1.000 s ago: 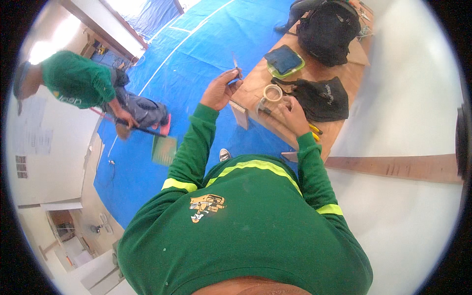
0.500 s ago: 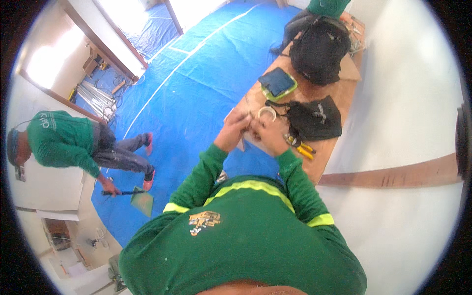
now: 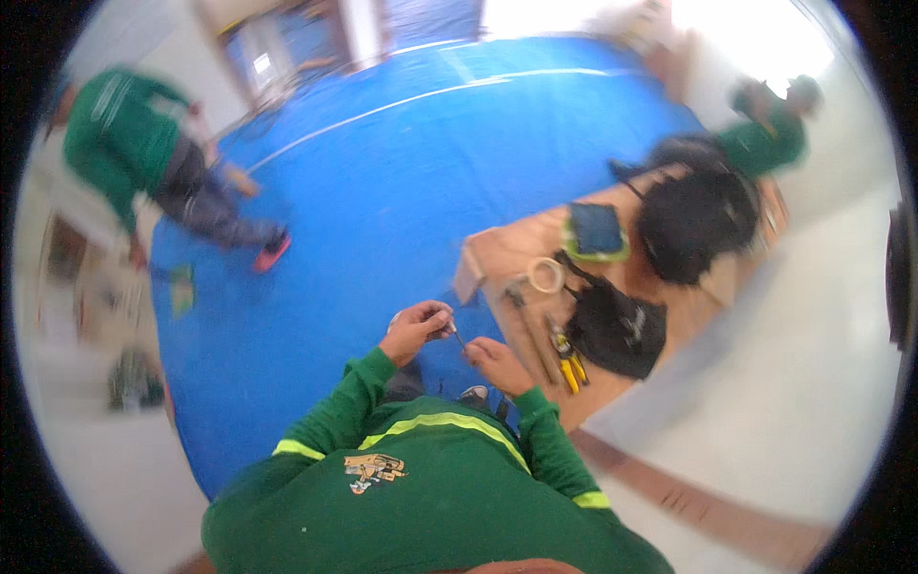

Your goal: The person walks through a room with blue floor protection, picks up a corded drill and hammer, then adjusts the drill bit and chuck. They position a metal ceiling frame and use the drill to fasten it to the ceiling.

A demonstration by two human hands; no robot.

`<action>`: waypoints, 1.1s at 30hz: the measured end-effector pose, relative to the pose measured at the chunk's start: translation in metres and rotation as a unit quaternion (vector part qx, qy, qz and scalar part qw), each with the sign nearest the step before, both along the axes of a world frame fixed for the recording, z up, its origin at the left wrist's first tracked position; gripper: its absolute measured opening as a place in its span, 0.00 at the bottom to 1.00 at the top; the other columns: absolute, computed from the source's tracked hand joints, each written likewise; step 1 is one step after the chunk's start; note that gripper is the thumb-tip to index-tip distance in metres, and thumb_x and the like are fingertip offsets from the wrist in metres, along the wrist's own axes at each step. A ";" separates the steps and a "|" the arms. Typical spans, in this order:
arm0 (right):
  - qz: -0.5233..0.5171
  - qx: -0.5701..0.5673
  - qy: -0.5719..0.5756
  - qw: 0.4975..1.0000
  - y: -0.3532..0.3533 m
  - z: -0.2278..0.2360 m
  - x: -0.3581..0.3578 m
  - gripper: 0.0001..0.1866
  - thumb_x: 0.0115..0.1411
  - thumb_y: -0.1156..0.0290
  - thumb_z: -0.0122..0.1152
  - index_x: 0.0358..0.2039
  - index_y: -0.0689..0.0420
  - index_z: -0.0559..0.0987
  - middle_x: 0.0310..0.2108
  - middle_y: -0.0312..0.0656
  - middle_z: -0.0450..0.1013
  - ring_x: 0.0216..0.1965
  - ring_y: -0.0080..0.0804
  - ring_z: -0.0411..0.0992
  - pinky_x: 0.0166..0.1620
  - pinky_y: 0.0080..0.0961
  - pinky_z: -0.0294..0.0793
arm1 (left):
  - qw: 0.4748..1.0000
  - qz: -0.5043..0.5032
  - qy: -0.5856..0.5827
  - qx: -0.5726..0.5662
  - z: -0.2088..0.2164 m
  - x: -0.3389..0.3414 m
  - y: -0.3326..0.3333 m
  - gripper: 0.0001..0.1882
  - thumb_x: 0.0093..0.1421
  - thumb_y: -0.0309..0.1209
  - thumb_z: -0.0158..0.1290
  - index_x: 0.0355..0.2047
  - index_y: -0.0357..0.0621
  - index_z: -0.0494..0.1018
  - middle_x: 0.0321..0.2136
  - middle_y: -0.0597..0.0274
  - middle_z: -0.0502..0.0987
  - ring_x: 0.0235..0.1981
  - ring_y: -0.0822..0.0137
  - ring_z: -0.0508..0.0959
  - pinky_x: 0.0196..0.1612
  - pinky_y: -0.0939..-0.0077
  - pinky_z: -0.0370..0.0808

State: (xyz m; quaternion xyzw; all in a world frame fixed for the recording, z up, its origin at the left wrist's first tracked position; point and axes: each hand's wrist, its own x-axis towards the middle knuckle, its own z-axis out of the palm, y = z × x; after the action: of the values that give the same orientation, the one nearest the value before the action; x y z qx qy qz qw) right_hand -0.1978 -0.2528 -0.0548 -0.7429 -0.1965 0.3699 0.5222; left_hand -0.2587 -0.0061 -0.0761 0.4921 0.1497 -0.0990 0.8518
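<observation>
Both hands have pulled back off the wooden board [image 3: 516,253] toward the chest: left hand [image 3: 418,328] and right hand [image 3: 497,364] each pinch-closed on a thin dark wire [image 3: 457,334] spanning between them, equally near.

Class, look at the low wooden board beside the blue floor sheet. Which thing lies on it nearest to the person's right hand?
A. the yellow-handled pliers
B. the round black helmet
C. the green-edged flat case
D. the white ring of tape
A: the yellow-handled pliers lie on the low wooden board just beside the right hand, while the helmet, case and tape ring lie farther up the board.
</observation>
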 end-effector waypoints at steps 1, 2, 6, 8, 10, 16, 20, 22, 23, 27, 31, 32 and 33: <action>-0.014 0.005 -0.053 0.998 -0.005 -0.010 -0.003 0.19 0.72 0.56 0.60 0.45 0.62 0.82 0.40 0.48 0.78 0.45 0.36 0.75 0.49 0.35 0.75 | 0.999 0.036 0.003 0.014 -0.005 -0.010 -0.001 0.11 0.76 0.36 0.53 0.50 0.42 0.76 0.40 0.64 0.79 0.42 0.71 0.80 0.47 0.74 0.79; -0.036 -0.094 -0.103 0.990 -0.012 -0.014 -0.002 0.23 0.71 0.54 0.61 0.51 0.64 0.79 0.49 0.53 0.76 0.52 0.44 0.74 0.56 0.39 0.74 | 0.997 0.074 0.010 0.030 -0.007 -0.025 0.000 0.11 0.77 0.37 0.53 0.50 0.42 0.75 0.40 0.64 0.79 0.41 0.71 0.80 0.47 0.74 0.79; -0.022 -0.407 -0.340 0.848 -0.069 -0.097 0.024 0.42 0.67 0.51 0.66 0.68 0.71 0.64 0.69 0.68 0.62 0.68 0.66 0.63 0.70 0.53 0.63 | 0.981 0.188 0.052 -0.018 -0.016 -0.078 0.023 0.11 0.78 0.38 0.51 0.47 0.43 0.74 0.40 0.64 0.78 0.40 0.71 0.79 0.45 0.75 0.79; 0.018 -0.474 -0.297 0.829 -0.072 -0.102 0.031 0.46 0.64 0.53 0.70 0.70 0.71 0.61 0.70 0.71 0.59 0.71 0.68 0.59 0.73 0.55 0.60 | 0.976 0.202 0.080 -0.008 -0.034 -0.103 0.041 0.11 0.78 0.38 0.51 0.48 0.42 0.72 0.41 0.62 0.78 0.39 0.70 0.80 0.42 0.74 0.80; 0.036 -0.450 -0.330 0.829 -0.090 -0.111 0.041 0.47 0.60 0.55 0.73 0.70 0.70 0.62 0.69 0.71 0.61 0.70 0.69 0.59 0.72 0.55 0.60 | 0.976 0.194 0.102 0.019 -0.053 -0.116 0.052 0.13 0.78 0.37 0.50 0.52 0.40 0.70 0.42 0.61 0.78 0.40 0.70 0.81 0.42 0.74 0.82; 0.097 -0.343 -0.280 0.891 -0.123 -0.131 0.091 0.41 0.56 0.61 0.74 0.62 0.75 0.68 0.64 0.72 0.66 0.62 0.70 0.65 0.64 0.56 0.66 | 0.972 0.221 0.045 0.069 -0.061 -0.102 0.098 0.13 0.77 0.40 0.50 0.49 0.42 0.72 0.33 0.64 0.78 0.30 0.72 0.78 0.34 0.74 0.78; 0.195 -0.355 -0.331 0.852 -0.074 -0.120 0.111 0.37 0.59 0.62 0.72 0.61 0.75 0.70 0.58 0.68 0.69 0.57 0.67 0.67 0.59 0.53 0.69 | 0.970 0.216 -0.029 0.108 -0.042 -0.070 0.157 0.14 0.77 0.41 0.49 0.49 0.42 0.72 0.32 0.64 0.77 0.30 0.73 0.77 0.33 0.73 0.77; 0.193 -0.331 -0.323 0.866 -0.006 -0.115 0.112 0.35 0.60 0.62 0.71 0.60 0.74 0.71 0.56 0.66 0.70 0.55 0.63 0.68 0.57 0.51 0.69 | 0.959 0.256 -0.039 0.112 -0.008 -0.081 0.194 0.13 0.78 0.40 0.48 0.49 0.43 0.71 0.32 0.65 0.76 0.31 0.73 0.76 0.33 0.73 0.75; 0.175 -0.319 -0.318 0.875 0.018 -0.107 0.112 0.34 0.61 0.62 0.70 0.60 0.73 0.72 0.54 0.65 0.71 0.54 0.61 0.68 0.56 0.50 0.70 | 0.955 0.270 -0.045 0.112 0.001 -0.085 0.211 0.12 0.78 0.39 0.47 0.49 0.43 0.71 0.33 0.65 0.75 0.32 0.73 0.75 0.34 0.72 0.75; 0.119 -0.256 -0.296 0.912 0.105 -0.079 0.099 0.31 0.62 0.63 0.69 0.59 0.71 0.74 0.50 0.60 0.72 0.50 0.54 0.69 0.53 0.47 0.71 | 0.933 0.333 -0.055 0.124 0.027 -0.108 0.263 0.12 0.79 0.39 0.46 0.48 0.44 0.71 0.32 0.66 0.75 0.31 0.74 0.75 0.32 0.75 0.74; 0.083 -0.191 -0.271 0.940 0.166 -0.057 0.087 0.27 0.64 0.63 0.67 0.57 0.69 0.76 0.45 0.55 0.73 0.46 0.47 0.70 0.49 0.43 0.72 | 0.920 0.370 -0.021 0.125 0.019 -0.142 0.295 0.12 0.78 0.39 0.47 0.49 0.43 0.70 0.33 0.66 0.74 0.32 0.74 0.75 0.34 0.75 0.74; 0.075 -0.176 -0.263 0.946 0.176 -0.053 0.086 0.26 0.64 0.63 0.67 0.57 0.68 0.76 0.44 0.54 0.74 0.45 0.45 0.71 0.49 0.42 0.72 | 0.917 0.377 -0.007 0.131 0.015 -0.148 0.299 0.12 0.78 0.39 0.47 0.49 0.43 0.70 0.33 0.66 0.74 0.32 0.74 0.75 0.33 0.76 0.73; 0.064 -0.156 -0.256 0.952 0.186 -0.050 0.085 0.25 0.65 0.64 0.67 0.57 0.68 0.77 0.42 0.53 0.74 0.44 0.43 0.71 0.48 0.41 0.72 | 0.913 0.384 0.007 0.139 0.012 -0.154 0.303 0.12 0.78 0.39 0.47 0.49 0.42 0.70 0.33 0.66 0.74 0.32 0.74 0.75 0.33 0.76 0.73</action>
State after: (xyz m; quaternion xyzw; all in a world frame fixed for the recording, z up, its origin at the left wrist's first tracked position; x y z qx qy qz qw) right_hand -0.1130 -0.0668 -0.1052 -0.8707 -0.3107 0.2260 0.3069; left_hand -0.4125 0.2974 -0.0637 0.5097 0.3452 0.2546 0.7458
